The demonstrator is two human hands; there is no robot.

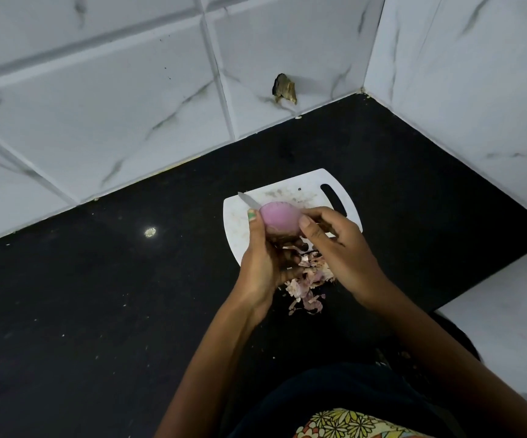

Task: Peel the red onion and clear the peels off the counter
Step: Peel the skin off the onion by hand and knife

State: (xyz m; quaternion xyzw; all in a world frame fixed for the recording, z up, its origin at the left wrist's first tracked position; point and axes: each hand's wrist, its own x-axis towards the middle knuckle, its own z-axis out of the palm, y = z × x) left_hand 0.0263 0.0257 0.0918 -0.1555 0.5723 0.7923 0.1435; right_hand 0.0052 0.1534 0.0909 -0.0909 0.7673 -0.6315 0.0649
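A pale purple peeled red onion (277,217) is held above the white cutting board (290,188). My left hand (265,257) grips it from below and from the left, thumb up its side. My right hand (338,245) grips a knife; the thin blade (248,200) pokes out to the upper left behind the onion, and the right thumb presses on the onion's right side. A heap of papery pink and brown peels (308,287) lies below the hands, partly on the board's near edge and partly on the black counter (113,295).
White marble-look tiled walls meet at a corner at the back right, and a dark chipped hole (284,89) marks the back wall. A white ledge (514,314) stands at the right. Small pale crumbs dot the counter on the left.
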